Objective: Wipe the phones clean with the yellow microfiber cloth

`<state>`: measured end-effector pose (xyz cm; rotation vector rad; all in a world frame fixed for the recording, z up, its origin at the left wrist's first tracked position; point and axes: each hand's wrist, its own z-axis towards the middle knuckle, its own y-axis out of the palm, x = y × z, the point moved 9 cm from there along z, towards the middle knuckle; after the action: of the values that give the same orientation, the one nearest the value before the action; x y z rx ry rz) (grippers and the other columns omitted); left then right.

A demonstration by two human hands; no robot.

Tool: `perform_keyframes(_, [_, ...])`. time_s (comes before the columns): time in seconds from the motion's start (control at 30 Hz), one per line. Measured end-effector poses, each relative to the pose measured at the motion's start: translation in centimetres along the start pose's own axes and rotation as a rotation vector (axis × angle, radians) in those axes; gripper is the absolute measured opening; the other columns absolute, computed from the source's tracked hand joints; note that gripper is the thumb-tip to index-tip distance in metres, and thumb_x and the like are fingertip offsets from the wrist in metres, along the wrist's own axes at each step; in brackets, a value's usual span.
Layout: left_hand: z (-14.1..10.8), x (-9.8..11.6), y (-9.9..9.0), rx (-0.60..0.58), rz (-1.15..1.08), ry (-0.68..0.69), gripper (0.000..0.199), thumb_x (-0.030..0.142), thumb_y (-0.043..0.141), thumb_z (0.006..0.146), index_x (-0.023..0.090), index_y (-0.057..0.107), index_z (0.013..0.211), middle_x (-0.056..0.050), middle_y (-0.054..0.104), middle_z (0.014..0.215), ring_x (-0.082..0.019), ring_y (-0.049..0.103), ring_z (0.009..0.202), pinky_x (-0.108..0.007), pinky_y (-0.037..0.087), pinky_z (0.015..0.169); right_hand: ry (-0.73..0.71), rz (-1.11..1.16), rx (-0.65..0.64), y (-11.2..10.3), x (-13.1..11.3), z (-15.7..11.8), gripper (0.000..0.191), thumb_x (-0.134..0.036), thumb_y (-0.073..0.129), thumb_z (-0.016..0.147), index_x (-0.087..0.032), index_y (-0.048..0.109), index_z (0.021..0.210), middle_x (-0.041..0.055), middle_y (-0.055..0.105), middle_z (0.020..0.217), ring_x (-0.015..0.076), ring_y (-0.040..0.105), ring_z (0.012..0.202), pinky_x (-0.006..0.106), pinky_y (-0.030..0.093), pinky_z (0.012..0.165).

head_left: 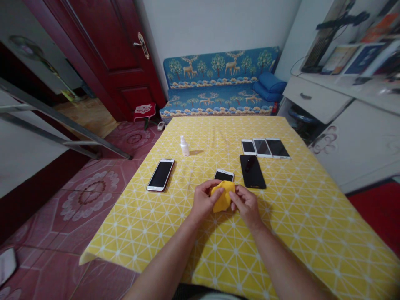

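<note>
Between both hands is a yellow cloth (223,199), bunched and pinched at its two sides. My left hand (204,199) has its thumb on the front of the cloth and its fingers behind. From the other side my right hand (246,203) grips the cloth's edge with thumb and fingers. Just beyond the cloth a white-framed phone (224,176) lies on the table, its near part hidden by the cloth and hands. A black phone (252,171) lies to the right of it. Off to the left is another white-framed phone (160,175), face up.
A white spray bottle (184,146) stands upright on the yellow patterned tablecloth (150,225). Three phones (262,148) lie side by side at the back right. Beyond the table are a blue sofa (215,100), a red stool (145,111) and a white cabinet (359,141).
</note>
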<state>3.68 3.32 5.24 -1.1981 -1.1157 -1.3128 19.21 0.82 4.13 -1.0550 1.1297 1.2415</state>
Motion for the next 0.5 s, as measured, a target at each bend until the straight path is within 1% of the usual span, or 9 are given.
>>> perform_keyframes(0.07, [-0.1,0.0,0.5,-0.051,-0.08,-0.033,0.047,0.051,0.082,0.073,0.015,0.075,0.102,-0.011,0.077,0.098,-0.023,0.07,0.089,-0.038,0.056,0.083,0.013,-0.007,0.007,0.0,0.1,0.0,0.032,-0.05,0.069,0.084,-0.02,0.063,0.075,-0.0057,0.054,0.049,0.0095,0.05,0.04,0.02,0.038,0.042])
perform_keyframes(0.17, [-0.4,-0.1,1.7,-0.184,-0.163,-0.077,0.054,0.045,0.087,0.069,0.014,0.073,0.11,-0.01,0.075,0.101,-0.02,0.068,0.088,-0.032,0.054,0.082,0.047,0.011,0.044,-0.4,0.4,0.1,0.033,-0.05,0.071,0.082,-0.019,0.064,0.074,-0.004,0.058,0.055,0.0099,0.052,0.042,0.021,0.04,0.041])
perform_keyframes(0.23, [-0.7,-0.4,2.5,-0.264,-0.202,-0.126,0.056,0.042,0.09,0.067,0.013,0.072,0.111,-0.009,0.074,0.099,-0.017,0.067,0.083,-0.029,0.052,0.078,0.063,0.026,0.066,-0.6,0.5,0.1,0.033,-0.051,0.072,0.081,-0.019,0.065,0.075,-0.003,0.061,0.058,0.0107,0.053,0.045,0.021,0.043,0.042])
perform_keyframes(0.3, [-0.9,-0.8,2.7,-0.287,-0.228,-0.171,0.057,0.043,0.091,0.065,0.013,0.071,0.109,-0.008,0.073,0.095,-0.015,0.065,0.078,-0.026,0.051,0.074,0.068,0.04,0.076,-0.6,0.4,0.1,0.032,-0.051,0.073,0.08,-0.02,0.066,0.076,-0.0022,0.063,0.06,0.0119,0.056,0.047,0.022,0.046,0.044])
perform_keyframes(0.4, [-1.1,-1.5,2.6,-0.264,-0.273,-0.242,0.059,0.045,0.093,0.061,0.012,0.071,0.104,-0.007,0.072,0.088,-0.014,0.063,0.071,-0.026,0.05,0.069,0.056,0.058,0.091,-0.7,0.1,0.0,0.031,-0.051,0.074,0.08,-0.02,0.069,0.081,-0.0006,0.068,0.066,0.0134,0.06,0.051,0.024,0.049,0.047])
perform_keyframes(0.5, [-1.6,-2.2,3.2,-0.317,-0.324,-0.344,0.055,0.049,0.09,0.064,0.008,0.073,0.096,-0.01,0.072,0.08,-0.014,0.062,0.064,-0.026,0.048,0.064,0.036,0.051,0.113,-1.0,0.1,0.1,0.03,-0.05,0.073,0.081,-0.02,0.07,0.086,-0.0003,0.07,0.068,0.0138,0.06,0.05,0.026,0.05,0.05])
